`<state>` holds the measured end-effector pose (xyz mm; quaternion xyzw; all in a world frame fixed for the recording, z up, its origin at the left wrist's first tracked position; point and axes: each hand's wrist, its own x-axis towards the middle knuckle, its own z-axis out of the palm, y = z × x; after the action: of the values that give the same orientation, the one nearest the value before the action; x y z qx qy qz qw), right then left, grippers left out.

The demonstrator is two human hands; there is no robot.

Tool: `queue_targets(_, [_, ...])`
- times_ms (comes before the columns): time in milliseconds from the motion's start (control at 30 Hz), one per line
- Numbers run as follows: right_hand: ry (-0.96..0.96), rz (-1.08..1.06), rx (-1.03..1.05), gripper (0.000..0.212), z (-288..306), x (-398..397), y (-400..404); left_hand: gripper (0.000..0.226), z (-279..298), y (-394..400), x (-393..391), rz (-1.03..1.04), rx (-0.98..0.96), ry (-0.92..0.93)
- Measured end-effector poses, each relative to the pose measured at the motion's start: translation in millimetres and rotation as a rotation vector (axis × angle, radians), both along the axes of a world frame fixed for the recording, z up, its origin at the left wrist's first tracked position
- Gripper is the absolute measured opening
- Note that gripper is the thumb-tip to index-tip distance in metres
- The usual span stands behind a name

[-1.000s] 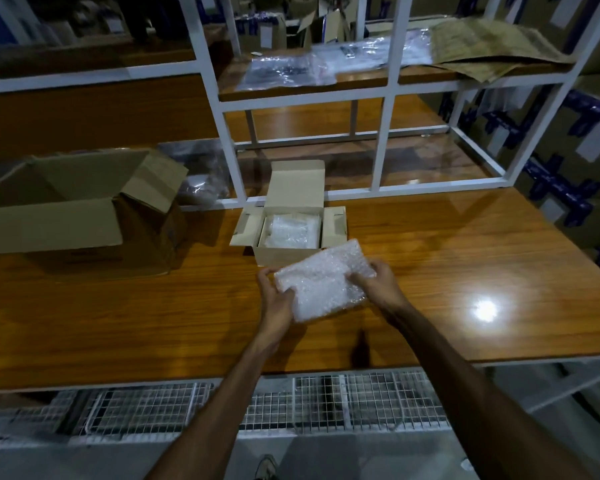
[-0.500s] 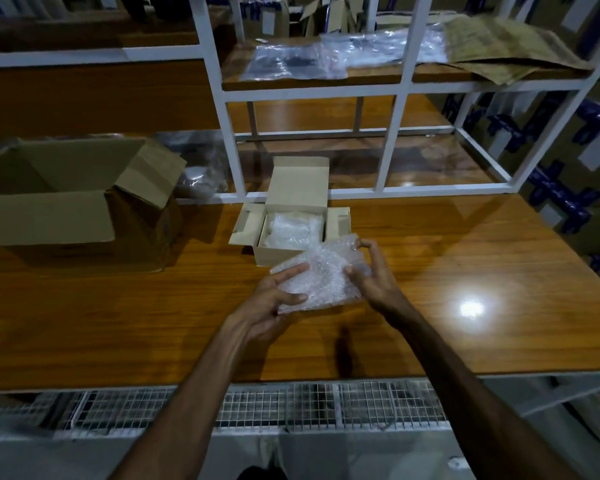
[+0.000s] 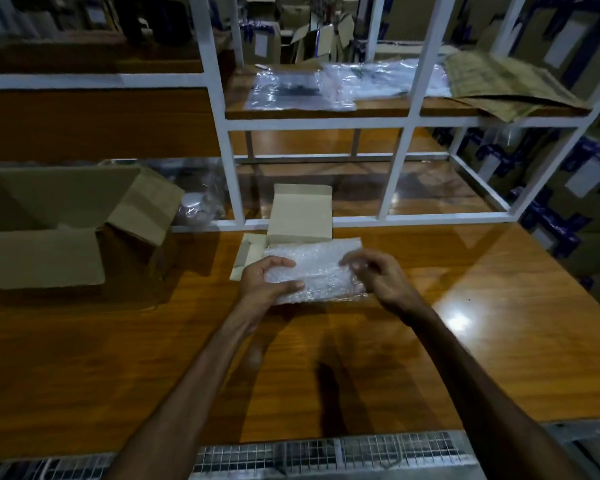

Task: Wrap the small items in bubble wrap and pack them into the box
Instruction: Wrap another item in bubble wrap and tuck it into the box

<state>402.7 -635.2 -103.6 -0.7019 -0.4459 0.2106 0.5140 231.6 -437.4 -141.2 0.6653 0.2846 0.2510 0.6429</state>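
A bundle of white bubble wrap (image 3: pixel 321 271) hangs just above the small open cardboard box (image 3: pixel 300 211), covering most of the box's opening. My left hand (image 3: pixel 264 280) grips the bundle's left end, thumb on top and fingers beneath. My right hand (image 3: pixel 374 273) holds its right end with curled fingers, slightly blurred. The box's lid stands upright at the back and its left flap (image 3: pixel 245 252) lies open on the wooden table (image 3: pixel 499 306). What is inside the wrap is hidden.
A large open cardboard carton (image 3: pixel 59 230) stands at the left of the table. A white metal shelf frame (image 3: pixel 227 161) rises behind the small box, with plastic sheets (image 3: pixel 302 88) and brown paper (image 3: pixel 506 84) on its shelf. A wire mesh rack (image 3: pixel 326 452) runs below the table's near edge.
Both hands have carried the bubble-wrap bundle forward from in front of the small box to over its opening, and turned it to lie level.
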Motion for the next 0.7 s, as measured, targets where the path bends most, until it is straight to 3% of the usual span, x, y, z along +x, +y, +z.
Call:
queue_targets(67, [-0.031,0.066,-0.057,0.028,0,5,6,0.062,0,10,1,-0.071,0.012,0.025])
queue_targets(167, [0.117,0.094,-0.110,0.048,-2,9,19,0.078,4,19,-1,-0.205,-0.013,0.044])
queue_targets(300, [0.098,0.062,-0.198,0.065,-9,10,40,0.068,1,32,1,-0.205,0.014,0.078])
queue_targets(433, [0.141,0.011,-0.211,0.044,-16,20,58,0.049,-10,47,10,-0.087,0.116,0.108])
queue_targets(600, [-0.297,-0.079,-0.295,0.018,-11,35,79,0.022,-13,59,17,-0.001,0.326,0.136])
queue_targets(700, [-0.389,-0.047,-0.281,0.023,-8,43,91,0.027,-16,61,16,0.081,0.441,0.223])
